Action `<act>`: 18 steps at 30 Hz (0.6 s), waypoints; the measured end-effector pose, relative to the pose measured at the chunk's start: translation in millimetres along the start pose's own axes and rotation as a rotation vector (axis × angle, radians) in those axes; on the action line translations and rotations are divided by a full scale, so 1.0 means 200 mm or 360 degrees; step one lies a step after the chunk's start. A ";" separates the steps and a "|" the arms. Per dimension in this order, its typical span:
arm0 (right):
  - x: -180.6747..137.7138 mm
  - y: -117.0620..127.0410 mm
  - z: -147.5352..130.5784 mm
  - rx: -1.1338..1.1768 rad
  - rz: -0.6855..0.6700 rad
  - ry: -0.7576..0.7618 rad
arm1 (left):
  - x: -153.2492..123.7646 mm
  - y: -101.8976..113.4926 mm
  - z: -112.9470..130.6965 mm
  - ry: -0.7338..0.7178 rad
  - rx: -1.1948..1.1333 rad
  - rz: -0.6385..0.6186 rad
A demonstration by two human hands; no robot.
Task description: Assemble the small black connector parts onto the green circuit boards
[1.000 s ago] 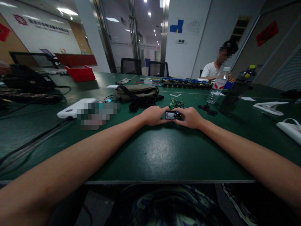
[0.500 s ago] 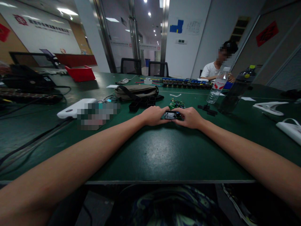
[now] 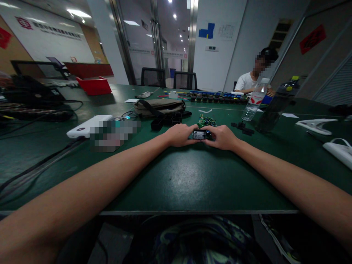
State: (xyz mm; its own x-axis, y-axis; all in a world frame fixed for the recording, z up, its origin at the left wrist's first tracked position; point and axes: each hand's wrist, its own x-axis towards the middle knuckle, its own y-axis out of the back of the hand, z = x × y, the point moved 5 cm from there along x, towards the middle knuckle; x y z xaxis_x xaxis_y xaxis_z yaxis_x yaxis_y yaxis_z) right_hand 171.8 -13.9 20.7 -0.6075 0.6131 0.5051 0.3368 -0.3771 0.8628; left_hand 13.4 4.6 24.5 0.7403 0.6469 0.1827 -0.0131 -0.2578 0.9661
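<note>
My left hand [image 3: 179, 135] and my right hand [image 3: 222, 137] meet over the green table [image 3: 187, 179], both closed on a small black module with a shiny face [image 3: 199, 134]. The module rests low on the table between my fingertips. Just behind it lies a green circuit board [image 3: 206, 121]. Several small black plastic parts [image 3: 166, 121] sit to the left of the board.
A tan pouch [image 3: 159, 106], a white power bank [image 3: 88, 126] and cables lie left. A water bottle [image 3: 254, 99], a dark bottle [image 3: 275, 106] and white devices [image 3: 316, 125] stand right. Another person [image 3: 251, 79] sits at the far side behind a row of parts.
</note>
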 end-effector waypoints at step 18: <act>0.00 0.00 0.00 -0.0008 -0.0003 -0.0016 | 0.00 0.00 0.00 0.0020 0.0004 -0.0030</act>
State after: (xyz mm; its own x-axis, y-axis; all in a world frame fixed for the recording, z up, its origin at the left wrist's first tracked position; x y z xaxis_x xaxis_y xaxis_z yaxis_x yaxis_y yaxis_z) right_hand 171.2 -14.3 20.3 -0.6010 0.6206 0.5035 0.3320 -0.3792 0.8637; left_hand 13.4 4.3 24.8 0.7318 0.6607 0.1670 0.0025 -0.2476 0.9688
